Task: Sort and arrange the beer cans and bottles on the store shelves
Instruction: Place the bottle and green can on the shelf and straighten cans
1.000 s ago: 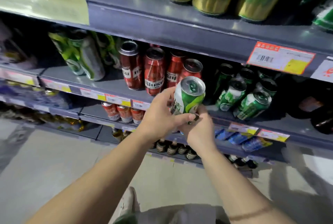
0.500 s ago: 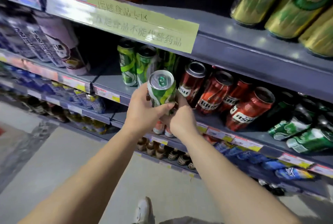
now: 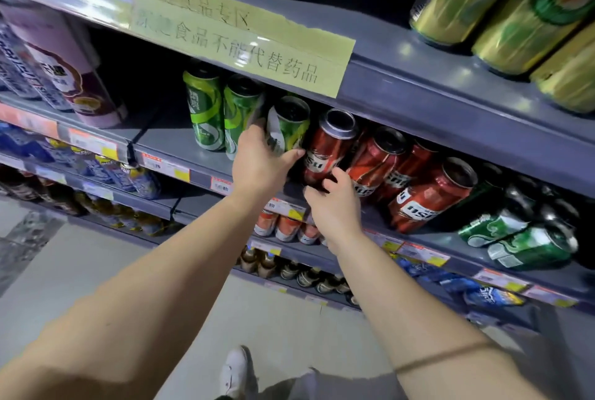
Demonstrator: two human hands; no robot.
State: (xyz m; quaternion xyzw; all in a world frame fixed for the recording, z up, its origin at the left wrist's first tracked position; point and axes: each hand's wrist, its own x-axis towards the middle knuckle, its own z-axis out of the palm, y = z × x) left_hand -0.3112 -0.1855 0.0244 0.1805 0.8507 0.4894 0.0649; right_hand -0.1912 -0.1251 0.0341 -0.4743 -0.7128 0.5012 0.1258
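1. The left hand (image 3: 261, 161) grips a green can (image 3: 288, 125) around its lower body, thumb stretched across the front and fingers wrapped behind on the left side.
2. That can stands upright on the middle shelf (image 3: 170, 145), just right of two more green cans (image 3: 222, 116) and just left of the red cans (image 3: 383, 161).
3. Whether its base rests fully on the shelf cannot be told, since the hand covers it.
4. The right hand (image 3: 335, 203) is released and holds nothing; its fingers are loosely bent and spread, at the shelf's front edge below the nearest red can.
5. Whether its fingertips touch that red can cannot be told.
6. The red cans stand in a row running right, their tops dark in shadow.
7. Further right on the same shelf are dark green cans (image 3: 521, 238), several packed close together.
8. The top shelf (image 3: 402, 77) carries gold cans (image 3: 502, 3) at the right and a yellow paper sign (image 3: 235, 35) with handwritten characters taped along its front edge.
9. Price tags (image 3: 164, 166) line the shelf edges.
10. Lower shelves hold small orange cans (image 3: 283, 225) and brown bottles (image 3: 289, 270).
11. A thin band (image 3: 444, 356) circles the right forearm.
12. A white shoe (image 3: 235, 370) shows on the pale floor below.
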